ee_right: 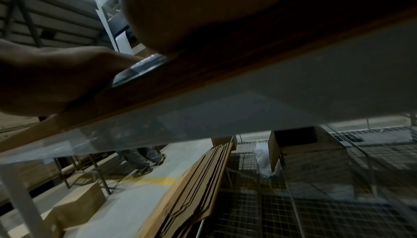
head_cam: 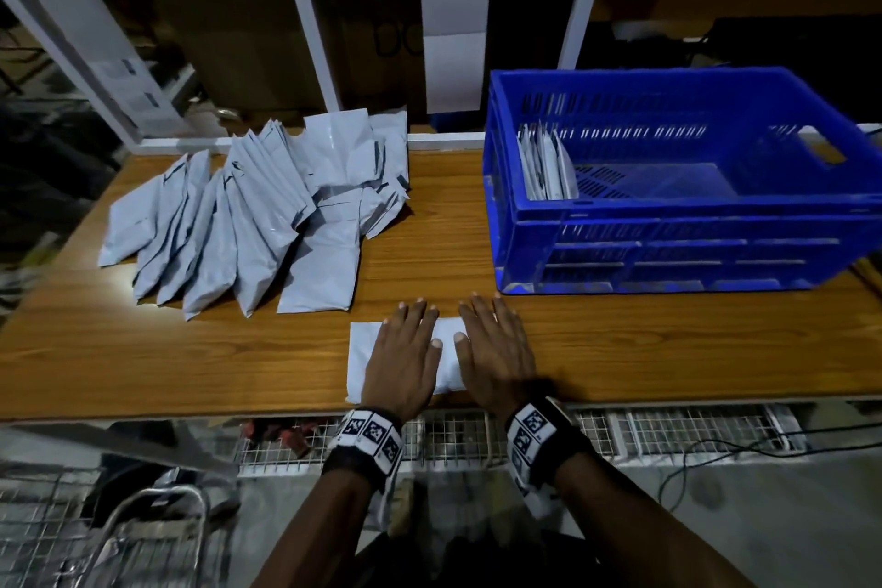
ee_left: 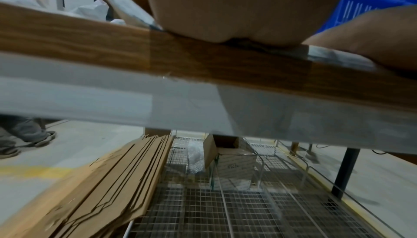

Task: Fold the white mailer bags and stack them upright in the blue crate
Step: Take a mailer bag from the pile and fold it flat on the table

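A folded white mailer bag (head_cam: 365, 351) lies flat near the table's front edge. My left hand (head_cam: 405, 349) presses on it with straight fingers spread. Beside it my right hand (head_cam: 491, 344) lies flat too, its thumb on the bag's right part. A loose heap of unfolded white mailer bags (head_cam: 267, 224) sprawls at the back left of the table. The blue crate (head_cam: 668, 186) stands at the right, with a few folded bags (head_cam: 546, 167) upright against its left wall. The wrist views show only the heels of the palms on the table edge (ee_left: 203, 58) and a sliver of the bag (ee_right: 140, 68).
The wooden table (head_cam: 620, 349) has bare surface in front of the crate. White shelf posts (head_cam: 305, 14) rise behind. Below the table are a wire grid shelf (ee_left: 225, 206), flat cardboard sheets (ee_left: 108, 188) and boxes. Another person's feet (ee_left: 22, 142) stand on the floor at left.
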Demonstrator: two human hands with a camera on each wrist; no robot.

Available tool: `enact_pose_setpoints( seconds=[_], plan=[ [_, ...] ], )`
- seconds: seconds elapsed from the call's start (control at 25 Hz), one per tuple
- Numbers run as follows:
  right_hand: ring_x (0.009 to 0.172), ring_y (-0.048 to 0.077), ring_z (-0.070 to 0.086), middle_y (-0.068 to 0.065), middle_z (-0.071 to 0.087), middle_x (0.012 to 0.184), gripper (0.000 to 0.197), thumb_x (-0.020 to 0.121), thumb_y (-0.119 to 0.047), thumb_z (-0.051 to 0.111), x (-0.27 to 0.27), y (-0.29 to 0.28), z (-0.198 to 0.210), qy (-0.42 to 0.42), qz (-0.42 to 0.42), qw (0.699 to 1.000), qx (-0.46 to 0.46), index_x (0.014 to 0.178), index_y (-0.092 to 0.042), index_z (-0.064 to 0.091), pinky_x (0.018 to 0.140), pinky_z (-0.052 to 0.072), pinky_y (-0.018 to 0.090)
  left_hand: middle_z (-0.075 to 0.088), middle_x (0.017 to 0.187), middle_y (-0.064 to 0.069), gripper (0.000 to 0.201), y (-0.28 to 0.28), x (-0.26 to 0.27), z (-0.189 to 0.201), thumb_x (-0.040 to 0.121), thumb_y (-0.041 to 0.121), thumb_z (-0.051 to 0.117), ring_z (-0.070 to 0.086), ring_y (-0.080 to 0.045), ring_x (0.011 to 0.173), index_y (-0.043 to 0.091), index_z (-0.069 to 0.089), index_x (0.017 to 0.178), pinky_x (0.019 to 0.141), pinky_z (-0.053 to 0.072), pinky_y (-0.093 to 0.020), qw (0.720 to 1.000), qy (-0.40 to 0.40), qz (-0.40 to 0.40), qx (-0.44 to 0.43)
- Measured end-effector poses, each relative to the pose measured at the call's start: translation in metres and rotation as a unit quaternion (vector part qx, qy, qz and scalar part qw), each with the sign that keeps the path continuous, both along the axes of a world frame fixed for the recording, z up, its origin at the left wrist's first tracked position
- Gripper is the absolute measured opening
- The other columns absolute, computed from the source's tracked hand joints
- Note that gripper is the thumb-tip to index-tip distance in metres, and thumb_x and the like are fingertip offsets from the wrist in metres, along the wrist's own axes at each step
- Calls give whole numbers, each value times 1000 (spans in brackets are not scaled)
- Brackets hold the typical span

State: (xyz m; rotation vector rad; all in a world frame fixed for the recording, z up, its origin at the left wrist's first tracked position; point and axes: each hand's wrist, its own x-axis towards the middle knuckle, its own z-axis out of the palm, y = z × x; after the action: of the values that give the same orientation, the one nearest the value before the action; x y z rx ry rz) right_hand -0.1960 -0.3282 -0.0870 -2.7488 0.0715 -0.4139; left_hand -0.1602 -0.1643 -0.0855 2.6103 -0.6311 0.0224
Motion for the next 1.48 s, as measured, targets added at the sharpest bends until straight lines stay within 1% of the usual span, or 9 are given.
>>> enact_pose_setpoints(
  seconds=[0.16,0.24,0.44,0.6,0.76,1.12,1.24,1.4,1.48],
  plan=[
    [144,32,39,8,47,152,48,104,-37,34,-3,3,-3,-65,-15,998,-15,141,-15,56,116,32,50,25,165,-1,63,-1,3,-3,102,46,14,14,-22,154,20,34,156,123,10,-39,1000,13,2,3],
    [144,32,39,9,45,153,48,103,-35,37,-3,3,-2,-58,-13,998,-24,142,-15,55,116,32,50,27,164,-2,63,-1,4,-4,102,46,15,16,-23,154,20,36,156,123,11,-39,1000,16,3,4],
    [142,32,41,5,46,153,58,94,-38,29,7,10,16,91,-48,993,-56,142,-17,56,113,36,53,36,160,-7,62,-5,7,-1,101,41,18,28,-28,150,15,44,150,121,18,-43,1000,14,13,11],
    [151,31,23,6,34,160,67,94,-40,19,18,15,28,151,-18,984,-95,152,-14,39,122,16,55,33,161,-7,65,-5,6,3,100,42,13,25,-27,151,14,41,152,122,17,-43,1000,15,7,16],
    [145,29,37,6,48,151,60,97,-40,23,13,25,28,127,13,987,-102,146,-15,50,116,33,52,32,162,-6,65,-3,6,4,100,43,14,23,-25,152,15,40,153,123,17,-41,1000,17,8,9],
    [148,23,32,0,35,160,57,100,-40,29,0,1,21,112,24,988,-99,151,-19,42,117,32,51,10,166,8,67,27,5,7,100,46,1,6,-16,155,23,21,160,123,-2,-35,998,23,3,53],
    [150,20,26,-3,24,164,59,100,-41,22,-8,-13,17,116,-5,991,-66,155,-22,35,119,27,49,7,167,10,67,52,8,8,99,46,-2,3,-17,155,25,16,161,124,-2,-41,994,25,32,98],
    [154,18,12,-5,8,167,67,97,-46,8,-9,-18,22,169,-30,984,-50,159,-25,18,124,12,46,3,168,9,70,63,10,13,96,46,-6,0,-20,156,25,10,162,124,3,-47,989,39,35,142],
    [154,19,7,-5,7,168,61,102,-44,15,-5,-16,29,209,-37,976,-45,160,-25,12,124,10,45,7,168,6,73,59,12,18,95,45,-6,4,-23,155,23,13,162,124,7,-49,987,47,30,151]
  ],
)
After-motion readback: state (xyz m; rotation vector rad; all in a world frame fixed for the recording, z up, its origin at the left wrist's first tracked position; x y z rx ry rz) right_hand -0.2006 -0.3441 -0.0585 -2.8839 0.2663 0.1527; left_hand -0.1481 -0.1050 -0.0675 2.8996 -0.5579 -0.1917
